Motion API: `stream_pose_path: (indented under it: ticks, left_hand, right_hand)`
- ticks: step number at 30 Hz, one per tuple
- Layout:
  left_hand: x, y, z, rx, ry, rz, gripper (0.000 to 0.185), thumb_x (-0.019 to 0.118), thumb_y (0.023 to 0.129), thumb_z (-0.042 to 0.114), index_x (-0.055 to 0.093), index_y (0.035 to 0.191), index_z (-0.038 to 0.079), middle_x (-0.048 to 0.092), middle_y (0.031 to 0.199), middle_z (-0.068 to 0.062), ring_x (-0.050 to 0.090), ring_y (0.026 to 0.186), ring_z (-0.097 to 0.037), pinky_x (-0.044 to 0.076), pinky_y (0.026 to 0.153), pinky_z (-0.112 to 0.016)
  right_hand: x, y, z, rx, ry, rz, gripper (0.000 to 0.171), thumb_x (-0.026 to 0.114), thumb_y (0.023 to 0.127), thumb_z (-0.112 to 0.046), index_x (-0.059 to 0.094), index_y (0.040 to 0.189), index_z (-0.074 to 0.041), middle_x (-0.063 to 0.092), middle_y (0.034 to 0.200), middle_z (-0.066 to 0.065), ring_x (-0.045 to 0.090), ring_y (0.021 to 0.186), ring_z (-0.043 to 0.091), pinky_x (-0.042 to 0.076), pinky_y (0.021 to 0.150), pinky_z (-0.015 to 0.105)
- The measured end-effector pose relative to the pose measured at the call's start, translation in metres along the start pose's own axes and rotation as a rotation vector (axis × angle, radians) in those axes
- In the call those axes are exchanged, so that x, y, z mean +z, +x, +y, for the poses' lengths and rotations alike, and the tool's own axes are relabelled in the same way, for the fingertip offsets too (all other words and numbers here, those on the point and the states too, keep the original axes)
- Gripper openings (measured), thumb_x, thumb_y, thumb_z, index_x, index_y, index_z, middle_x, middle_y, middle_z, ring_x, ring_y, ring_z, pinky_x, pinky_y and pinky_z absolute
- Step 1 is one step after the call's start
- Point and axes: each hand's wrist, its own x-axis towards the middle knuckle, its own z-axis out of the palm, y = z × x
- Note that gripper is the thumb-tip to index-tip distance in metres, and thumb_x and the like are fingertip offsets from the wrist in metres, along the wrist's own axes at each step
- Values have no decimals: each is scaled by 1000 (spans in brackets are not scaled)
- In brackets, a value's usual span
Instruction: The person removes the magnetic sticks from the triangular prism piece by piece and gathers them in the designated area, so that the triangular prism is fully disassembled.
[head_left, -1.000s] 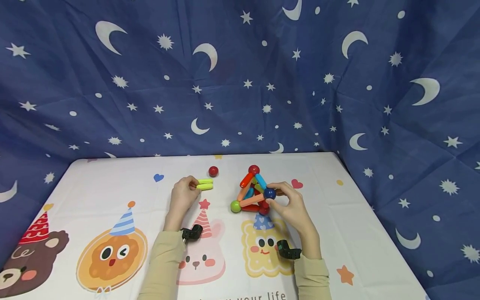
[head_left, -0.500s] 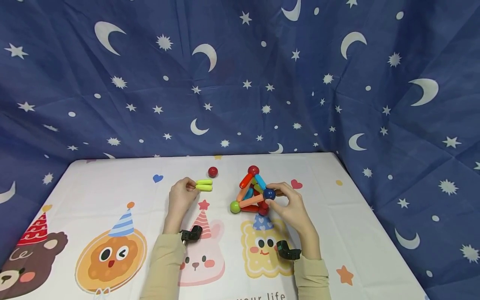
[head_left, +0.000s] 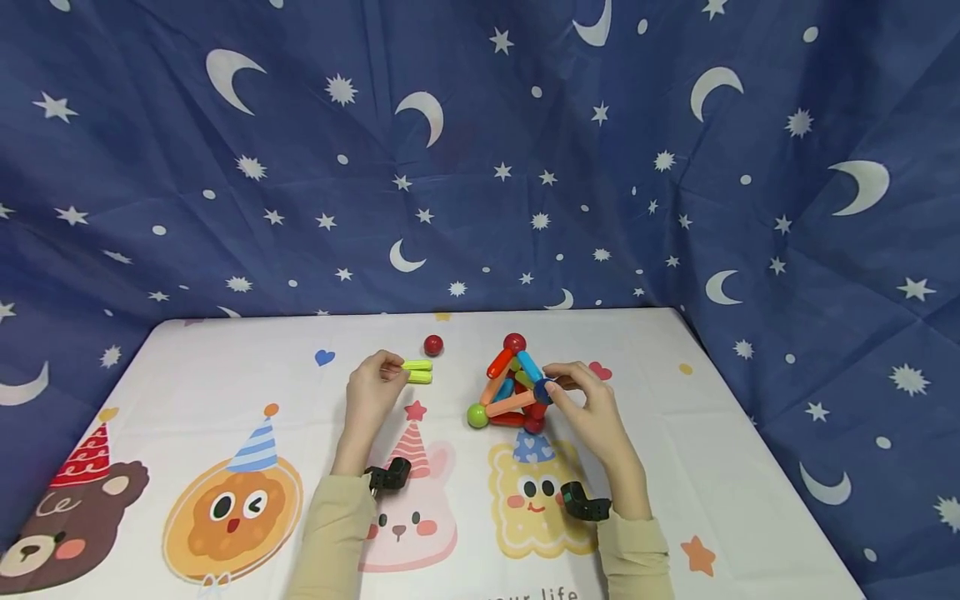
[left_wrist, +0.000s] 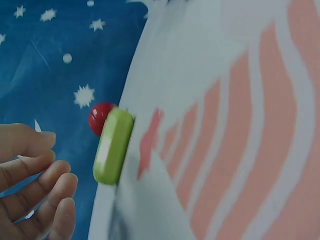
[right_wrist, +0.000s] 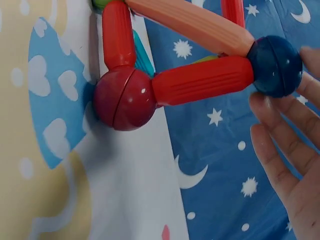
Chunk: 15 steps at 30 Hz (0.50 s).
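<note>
A pyramid of coloured rods and balls (head_left: 512, 386) stands on the table mat. My right hand (head_left: 553, 383) is at its right side and pinches the blue ball (head_left: 540, 392) at one corner. In the right wrist view the fingertips (right_wrist: 280, 125) touch that blue ball (right_wrist: 275, 65), which joins a red rod (right_wrist: 202, 80) and a dark red ball (right_wrist: 124, 98). My left hand (head_left: 392, 369) lies with loosely curled fingers just left of two yellow-green sticks (head_left: 417, 371). The left wrist view shows its fingers (left_wrist: 37, 182) apart from a green stick (left_wrist: 113, 146).
A loose red ball (head_left: 432, 344) lies just behind the sticks, also visible as the red ball (left_wrist: 100, 118) in the left wrist view. The white cartoon-printed mat (head_left: 187, 375) covers the table. A blue star-and-moon cloth (head_left: 480, 167) hangs behind and at both sides.
My right hand's fingers have closed further over the blue ball, partly covering it. The left hand has stayed by the yellow-green sticks. The view has shifted slightly.
</note>
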Motion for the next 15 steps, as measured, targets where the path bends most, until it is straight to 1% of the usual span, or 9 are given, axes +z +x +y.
stream_pose_path:
  ticks: [2, 4, 8, 10, 13, 15]
  left_hand:
    - [1, -1, 5, 15, -22, -8, 20, 69, 83, 10, 67, 101, 2, 69, 93, -14, 65, 87, -26, 52, 78, -36]
    - [3, -3, 12, 35, -52, -22, 20, 69, 83, 10, 67, 101, 2, 69, 93, -13, 65, 88, -25, 51, 78, -35]
    - [11, -3, 27, 93, -125, -60, 18, 70, 83, 9, 68, 100, 3, 70, 93, -12, 66, 88, -23, 51, 76, -27]
    - [15, -3, 35, 127, -166, -74, 17, 70, 84, 10, 68, 100, 3, 70, 93, -11, 66, 87, -23, 53, 76, -25]
    - [24, -3, 48, 158, -215, -79, 14, 69, 86, 12, 68, 98, 4, 71, 93, -10, 66, 86, -22, 54, 75, -28]
    - [30, -4, 57, 164, -250, -85, 16, 68, 87, 14, 68, 99, 4, 71, 94, -10, 66, 85, -23, 55, 77, -31]
  right_hand:
    - [-2, 5, -2, -8, -12, -1, 21, 63, 92, -16, 68, 112, -11, 68, 105, 3, 62, 93, 13, 51, 87, 29]
    - [-3, 11, -4, -15, -22, -5, 21, 62, 93, -16, 68, 112, -10, 69, 106, 5, 62, 94, 15, 51, 87, 28]
    - [-5, 26, -7, 6, 8, -46, 23, 60, 95, -18, 67, 114, -8, 68, 112, 9, 62, 99, 21, 50, 90, 36]
    - [-6, 34, -9, 32, 33, -80, 24, 60, 95, -20, 66, 115, -8, 68, 115, 10, 62, 102, 23, 50, 93, 41]
    - [-6, 47, -12, 62, 46, -128, 25, 60, 95, -21, 66, 116, -9, 67, 116, 10, 62, 104, 24, 49, 94, 42]
    - [-5, 56, -13, 86, 50, -157, 25, 60, 95, -21, 65, 117, -10, 67, 117, 10, 62, 105, 25, 49, 94, 42]
